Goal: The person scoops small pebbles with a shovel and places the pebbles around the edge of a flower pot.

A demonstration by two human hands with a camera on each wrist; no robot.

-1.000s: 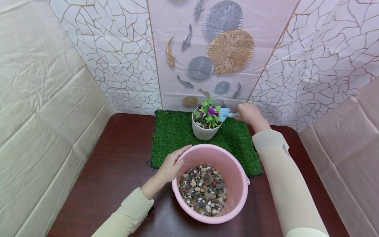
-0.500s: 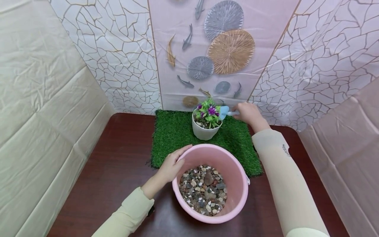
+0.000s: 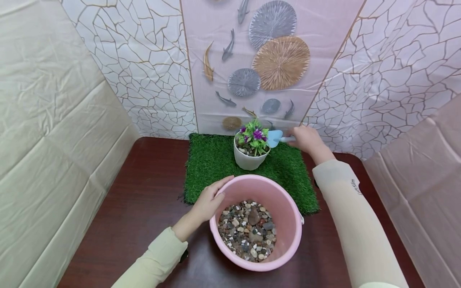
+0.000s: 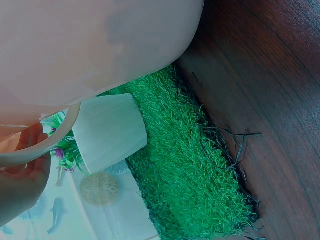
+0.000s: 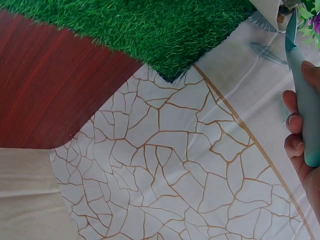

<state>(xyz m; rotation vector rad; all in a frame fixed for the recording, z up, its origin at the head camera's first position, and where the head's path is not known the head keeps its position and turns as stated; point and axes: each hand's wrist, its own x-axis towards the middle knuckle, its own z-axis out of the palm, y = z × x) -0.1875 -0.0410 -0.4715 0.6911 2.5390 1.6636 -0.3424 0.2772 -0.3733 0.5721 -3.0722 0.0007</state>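
My left hand (image 3: pixel 208 202) grips the rim of a pink bucket (image 3: pixel 293 224) at its left side. Pebbles of mixed colours (image 3: pixel 248 232) lie in the bucket. In the left wrist view the fingers (image 4: pixel 37 167) are at the rim, by the bucket's white handle (image 4: pixel 65 131). My right hand (image 3: pixel 305 138) holds a light blue trowel (image 3: pixel 274 138) by its handle, its blade at the right edge of a white flowerpot (image 3: pixel 248 161). The pot bears a green plant with purple flowers (image 3: pixel 257 135) and small stones. In the right wrist view the fingers wrap the trowel's handle (image 5: pixel 307 107).
The pot stands on a green artificial grass mat (image 3: pixel 209 160) at the back of a dark red-brown table (image 3: pixel 151 192). Patterned sheeting (image 3: pixel 151 72) hangs close behind it. Beige cloth walls (image 3: pixel 47 132) flank the table on both sides.
My right hand has drawn slightly to the right with the trowel, whose blade shows more beside the plant. The left hand, bucket and pot stay in place.
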